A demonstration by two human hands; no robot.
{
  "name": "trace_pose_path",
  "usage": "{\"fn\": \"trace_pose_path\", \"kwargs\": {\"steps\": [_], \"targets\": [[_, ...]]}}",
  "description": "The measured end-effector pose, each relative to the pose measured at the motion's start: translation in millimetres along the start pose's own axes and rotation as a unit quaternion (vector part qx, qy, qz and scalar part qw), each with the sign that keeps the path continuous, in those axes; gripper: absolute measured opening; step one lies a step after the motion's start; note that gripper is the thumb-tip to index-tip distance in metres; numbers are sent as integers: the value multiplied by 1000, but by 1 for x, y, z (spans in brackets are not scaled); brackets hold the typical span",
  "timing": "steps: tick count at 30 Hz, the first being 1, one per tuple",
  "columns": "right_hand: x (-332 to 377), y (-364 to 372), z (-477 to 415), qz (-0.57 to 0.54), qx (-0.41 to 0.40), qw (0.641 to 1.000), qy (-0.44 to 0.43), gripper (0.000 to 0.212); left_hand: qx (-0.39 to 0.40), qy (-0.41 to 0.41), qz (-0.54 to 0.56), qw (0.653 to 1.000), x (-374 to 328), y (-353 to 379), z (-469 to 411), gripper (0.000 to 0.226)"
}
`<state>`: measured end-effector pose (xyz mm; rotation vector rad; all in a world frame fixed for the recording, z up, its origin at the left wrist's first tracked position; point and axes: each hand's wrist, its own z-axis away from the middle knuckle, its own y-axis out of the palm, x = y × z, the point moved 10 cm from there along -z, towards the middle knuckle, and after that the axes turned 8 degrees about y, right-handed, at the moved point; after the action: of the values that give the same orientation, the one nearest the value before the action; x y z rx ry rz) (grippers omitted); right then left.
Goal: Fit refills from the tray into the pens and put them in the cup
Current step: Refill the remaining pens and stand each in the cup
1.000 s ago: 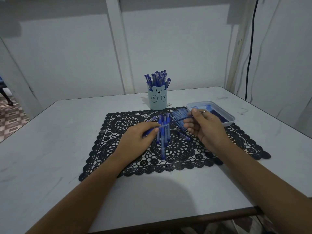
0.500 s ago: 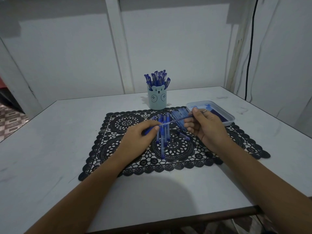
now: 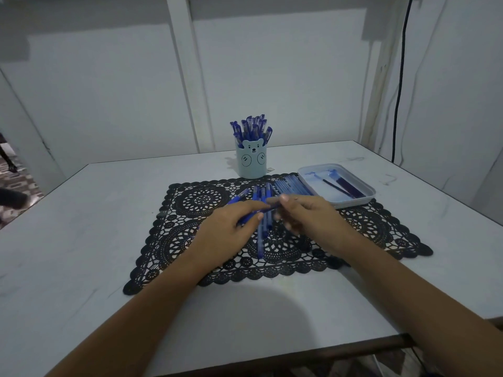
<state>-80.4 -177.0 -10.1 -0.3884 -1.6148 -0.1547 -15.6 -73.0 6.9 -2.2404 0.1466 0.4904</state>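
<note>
My left hand (image 3: 228,227) grips a blue pen barrel (image 3: 239,198) over the black lace mat (image 3: 190,213). My right hand (image 3: 307,216) pinches the near end of the same pen where the refill goes in; that end is blurred and mostly hidden by the fingers. Several blue pens (image 3: 262,213) lie in a bunch on the mat under my hands. A row of light blue pen parts (image 3: 292,186) lies beside the white tray (image 3: 364,198), which holds a few dark refills (image 3: 345,187). The pale blue bear cup (image 3: 253,163), full of blue pens, stands behind the mat.
The grey table (image 3: 81,240) ends at a near edge close to my arms. White walls stand behind and to the right, with a black cable (image 3: 400,77) hanging at the right. A doorway opens at the far left.
My right hand has moved left towards my left hand, and the refill that stuck out between them is no longer seen. My left hand has kept its place.
</note>
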Motion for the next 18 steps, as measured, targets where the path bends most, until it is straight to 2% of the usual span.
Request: {"fn": "trace_pose_path", "kwargs": {"steps": [4,7,13,15,16,18], "targets": [[0,-19,-4,-68,-46,997,3,14,-13,-4,-6,1000,4,-4,-1,22],[-1,-28,-6,-54,-58,997,-10,9,-8,-15,-21,1000,5,-4,1,17],[4,-11,-4,137,-56,988,-41,10,29,-16,-25,999,-2,6,-1,17],[5,-19,-5,167,-89,981,-39,16,37,-22,-25,999,-1,7,-2,17],[4,-24,-6,212,-111,970,-41,20,36,-24,-20,999,0,6,-2,16],[0,-23,-9,368,-116,920,-63,25,35,-27,-16,999,1,5,-2,15]]}}
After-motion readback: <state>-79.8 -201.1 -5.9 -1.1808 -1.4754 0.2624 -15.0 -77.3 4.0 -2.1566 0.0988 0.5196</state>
